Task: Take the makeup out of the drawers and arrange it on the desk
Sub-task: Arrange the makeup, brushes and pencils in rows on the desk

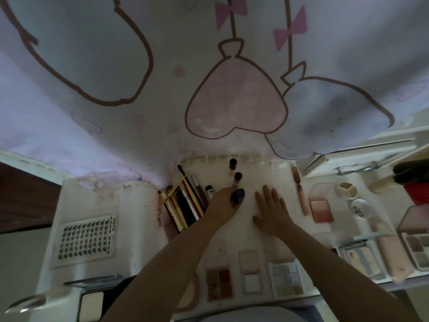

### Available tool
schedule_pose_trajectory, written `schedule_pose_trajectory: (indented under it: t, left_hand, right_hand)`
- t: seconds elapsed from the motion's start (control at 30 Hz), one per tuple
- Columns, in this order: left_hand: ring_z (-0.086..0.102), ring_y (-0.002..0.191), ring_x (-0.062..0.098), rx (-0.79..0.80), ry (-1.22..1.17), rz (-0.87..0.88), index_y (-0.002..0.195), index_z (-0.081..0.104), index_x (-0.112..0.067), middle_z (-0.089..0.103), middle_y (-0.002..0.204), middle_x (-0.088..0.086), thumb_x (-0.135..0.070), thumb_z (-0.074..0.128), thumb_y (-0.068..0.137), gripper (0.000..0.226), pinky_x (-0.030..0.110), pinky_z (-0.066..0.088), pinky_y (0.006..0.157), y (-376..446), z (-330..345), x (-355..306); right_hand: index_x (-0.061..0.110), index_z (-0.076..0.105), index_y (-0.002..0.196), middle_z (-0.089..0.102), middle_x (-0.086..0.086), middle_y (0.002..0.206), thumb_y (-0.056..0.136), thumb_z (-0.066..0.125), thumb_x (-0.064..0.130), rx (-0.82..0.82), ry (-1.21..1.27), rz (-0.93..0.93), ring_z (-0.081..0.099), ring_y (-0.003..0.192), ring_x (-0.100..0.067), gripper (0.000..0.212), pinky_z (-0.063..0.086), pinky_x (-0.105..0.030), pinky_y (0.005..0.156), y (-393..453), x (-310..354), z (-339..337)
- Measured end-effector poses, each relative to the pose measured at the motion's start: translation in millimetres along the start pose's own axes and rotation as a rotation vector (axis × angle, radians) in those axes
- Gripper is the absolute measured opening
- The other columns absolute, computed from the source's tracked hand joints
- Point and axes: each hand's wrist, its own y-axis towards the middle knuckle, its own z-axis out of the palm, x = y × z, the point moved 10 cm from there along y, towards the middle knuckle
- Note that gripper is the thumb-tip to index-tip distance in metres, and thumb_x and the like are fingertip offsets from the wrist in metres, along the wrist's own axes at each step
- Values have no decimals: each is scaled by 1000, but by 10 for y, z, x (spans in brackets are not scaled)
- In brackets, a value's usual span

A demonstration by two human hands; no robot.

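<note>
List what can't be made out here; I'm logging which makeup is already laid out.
Head view only:
- Dark blue item: the left hand curls round it, hiding its shape and type.
- Bundle of pencils and brushes: overlapping and too small to count.
- Red and black things: cut off by the right edge.
- White compact: half cut by the bottom edge.
- Right hand lies flat on the desk.

Left hand: I see my left hand gripping a small dark blue object (too blurred to say what it is).
Right hand: my right hand lies flat, fingers spread, on the white desk.
Behind the hands: two dark-capped small bottles stand just beyond the blue object.
Left of the hands: a bundle of gold, black and brown pencils and brushes.
Near edge: a brown-and-red four-pan palette beside a pale multi-pan palette.
Far left: a clear sheet of false lash clusters.
</note>
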Motion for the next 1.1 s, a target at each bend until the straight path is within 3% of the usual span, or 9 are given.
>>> schedule_pose_trajectory:
  t: [0.17, 0.37, 0.53, 0.6, 0.7, 0.8, 0.97, 1.07, 1.1]
  left_hand:
    - [37, 130, 23, -22, 187, 70, 137, 38, -8, 42, 139, 10, 3, 44, 87, 51, 20, 24, 105, -98, -176, 8]
    - [36, 126, 26, 165, 786, 74, 128, 46, -6, 45, 134, 11, 0, 46, 87, 42, 32, 34, 104, 2, -214, 209]
    - [40, 119, 29, 275, 947, 118, 126, 46, -5, 46, 127, 14, -2, 49, 87, 38, 35, 42, 91, 9, -143, 158]
    - [41, 119, 28, 300, 943, 150, 128, 45, -7, 45, 128, 13, -2, 51, 87, 42, 35, 42, 90, -35, -156, 133]
    - [42, 117, 27, 298, 901, 195, 131, 43, -10, 47, 127, 12, -4, 48, 87, 44, 35, 41, 94, -202, -235, 62]
    - [44, 117, 23, 268, 756, 252, 138, 35, -13, 47, 128, 10, -10, 41, 93, 45, 31, 38, 97, -519, -349, -150]
    - [51, 102, 9, 68, 314, 370, 130, 48, -12, 56, 115, 5, -20, 46, 95, 36, 12, 33, 81, -941, -735, -789]
    - [54, 71, -14, -111, -89, 320, 106, 62, -13, 60, 87, -11, -10, 61, 86, 20, 4, 44, 70, -948, -979, -858]
    - [56, 66, -14, -159, -328, 217, 98, 62, -15, 60, 79, -16, -5, 62, 84, 17, 3, 47, 67, -923, -1017, -763]
  right_hand:
    - [14, -12, 145, -22, -13, 152, 94, 36, 38, -11, -5, 2, -18, 141, -31, 73, -5, -41, 116, -1, -4, 1]
    - [14, -13, 144, -23, -12, 152, 95, 34, 38, -6, -15, -2, -19, 141, -31, 72, -6, -40, 116, -16, -23, 15]
    - [13, -7, 145, -19, -11, 153, 95, 39, 34, -8, 16, -29, -14, 142, -29, 71, -1, -38, 117, -13, -34, -43]
    - [9, 14, 145, 3, -10, 155, 95, 42, 26, -120, 164, -47, 6, 144, -26, 59, 10, -33, 116, -65, -72, -181]
    - [-2, 60, 111, 64, -20, 113, 87, 50, 3, -634, 369, -78, 63, 104, -29, 27, 40, -21, 93, -385, -261, -730]
    - [-6, 66, 88, 68, -16, 68, 81, 43, 14, -901, 518, -188, 64, 61, -14, 31, 43, -5, 66, -848, -232, -1062]
    - [20, 56, 101, 62, 0, 66, 78, 35, 46, -423, 704, -513, 58, 72, -11, 41, 45, -12, 61, -1107, 565, -1115]
    - [30, 47, 89, 60, 13, 58, 88, 47, 24, -474, 903, -495, 59, 57, 1, 7, 45, -9, 53, -1121, 515, -1208]
    - [29, 44, 87, 63, 14, 57, 91, 48, 12, -501, 988, -487, 58, 53, 0, 18, 45, -10, 52, -1121, 456, -1237]
